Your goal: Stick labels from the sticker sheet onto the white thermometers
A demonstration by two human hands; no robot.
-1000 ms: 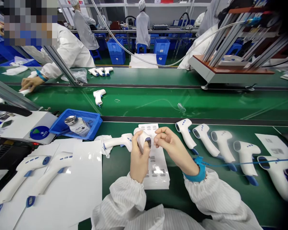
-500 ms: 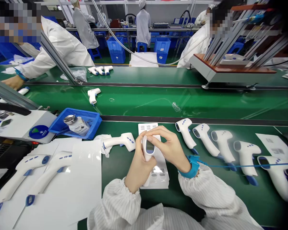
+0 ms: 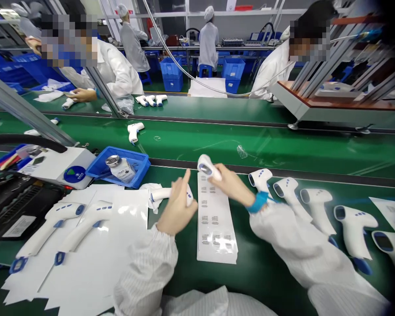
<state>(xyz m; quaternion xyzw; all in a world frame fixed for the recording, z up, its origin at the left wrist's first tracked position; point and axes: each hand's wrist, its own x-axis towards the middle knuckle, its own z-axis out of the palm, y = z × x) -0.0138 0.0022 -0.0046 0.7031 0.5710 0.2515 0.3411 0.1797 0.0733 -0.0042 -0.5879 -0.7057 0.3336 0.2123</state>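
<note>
Legend, as I watch from my remote head camera: the hands have just parted, my right hand (image 3: 232,186) clasping an infrared thermometer (image 3: 208,167) at the top end of the label sheet (image 3: 215,228), my left hand (image 3: 179,208) open and empty left of that sheet, over a second thermometer (image 3: 163,193).

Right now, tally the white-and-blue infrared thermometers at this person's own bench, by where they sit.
Infrared thermometer in right hand: 1
Thermometer beside left hand: 1
Thermometers in row at right: 5
Thermometers on white sheets: 2
Total: 9
</note>
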